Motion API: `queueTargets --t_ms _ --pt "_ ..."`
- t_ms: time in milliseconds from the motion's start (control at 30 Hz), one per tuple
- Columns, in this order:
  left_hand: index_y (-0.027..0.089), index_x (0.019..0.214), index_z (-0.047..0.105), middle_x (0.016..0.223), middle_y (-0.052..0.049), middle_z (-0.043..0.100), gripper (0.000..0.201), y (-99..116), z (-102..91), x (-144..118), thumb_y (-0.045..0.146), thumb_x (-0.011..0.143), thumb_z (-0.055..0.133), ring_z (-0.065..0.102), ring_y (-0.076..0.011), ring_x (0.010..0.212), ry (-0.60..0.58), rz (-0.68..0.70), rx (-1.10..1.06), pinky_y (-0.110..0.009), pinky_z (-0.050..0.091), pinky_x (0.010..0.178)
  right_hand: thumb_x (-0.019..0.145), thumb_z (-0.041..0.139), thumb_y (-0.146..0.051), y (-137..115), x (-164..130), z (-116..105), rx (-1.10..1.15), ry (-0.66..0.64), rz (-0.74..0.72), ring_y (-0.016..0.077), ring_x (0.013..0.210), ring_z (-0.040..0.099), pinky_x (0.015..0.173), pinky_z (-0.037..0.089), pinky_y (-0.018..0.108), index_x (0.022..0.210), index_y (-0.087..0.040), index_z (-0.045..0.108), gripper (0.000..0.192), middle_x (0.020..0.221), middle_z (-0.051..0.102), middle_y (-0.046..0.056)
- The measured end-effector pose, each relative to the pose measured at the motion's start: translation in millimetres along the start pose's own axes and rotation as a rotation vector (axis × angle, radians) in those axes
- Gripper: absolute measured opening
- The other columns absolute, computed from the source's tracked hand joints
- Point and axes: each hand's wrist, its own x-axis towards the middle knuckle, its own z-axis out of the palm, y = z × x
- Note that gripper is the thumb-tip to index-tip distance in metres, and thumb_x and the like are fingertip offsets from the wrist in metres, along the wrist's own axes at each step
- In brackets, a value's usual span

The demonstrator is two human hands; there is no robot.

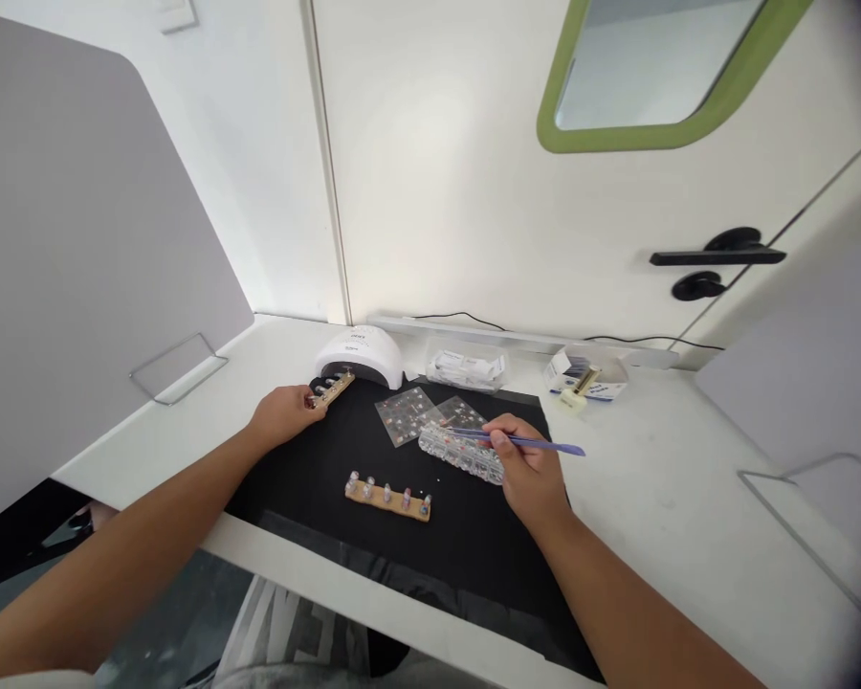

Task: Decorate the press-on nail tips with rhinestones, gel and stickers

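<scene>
Holding a wooden strip [332, 388] w/ your left hand [285, 413] pinched on its end, you're feeding it into the lamp [360, 354]; right hand [531, 471] is gripping a purple pen [523, 441] over the bead box [461, 451].

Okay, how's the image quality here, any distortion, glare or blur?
Head view: wide-angle bending curves the door frame and desk edges; corners darken at right. Lighting is soft and even, no harsh glare; the black mat shows faint shadows. Small beads in the clear box are too fine to resolve.
</scene>
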Motion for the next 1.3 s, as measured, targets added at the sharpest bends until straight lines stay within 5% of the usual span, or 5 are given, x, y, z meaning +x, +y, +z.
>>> queueTargets --t_ms 300,733,1100,1300 --pt "0.016 0.125 0.06 0.126 -0.01 0.062 0.034 35 12.8 44 0.036 0.096 0.06 0.064 -0.0239 0.108 0.023 -0.007 -0.033 -0.044 0.057 0.091 0.094 0.055 -0.038 -4 2 1 0.006 -0.013 0.003 0.0173 0.068 0.06 0.064 0.048 0.03 0.083 -0.02 0.068 0.024 0.074 0.063 0.002" --pt "0.015 0.126 0.059 0.125 -0.011 0.062 0.035 21 30.0 53 0.034 0.096 0.06 0.064 -0.023 0.107 0.069 0.058 -0.346 -0.044 0.057 0.09 0.095 0.054 -0.032 -3 2 -2 -0.055 -0.064 -0.077 0.0172 0.07 0.057 0.064 0.046 0.03 0.084 -0.021 0.067 0.02 0.076 0.06 0.002" --pt "0.015 0.125 0.059 0.125 -0.01 0.062 0.035 22 23.9 52 0.035 0.096 0.06 0.064 -0.023 0.106 0.042 0.094 -0.349 -0.044 0.057 0.089 0.095 0.054 -0.031 -9 4 1 -0.068 -0.103 -0.149 0.0173 0.067 0.058 0.061 0.047 0.031 0.081 -0.021 0.066 0.021 0.073 0.06 0.002" --pt "0.016 0.125 0.059 0.124 -0.01 0.063 0.034 23 18.1 37 0.034 0.097 0.06 0.065 -0.0224 0.105 0.197 0.15 -0.307 -0.043 0.057 0.089 0.096 0.052 -0.031 -14 5 2 -0.077 -0.112 -0.173 0.0179 0.067 0.059 0.062 0.048 0.033 0.081 -0.021 0.065 0.022 0.071 0.061 0.002"
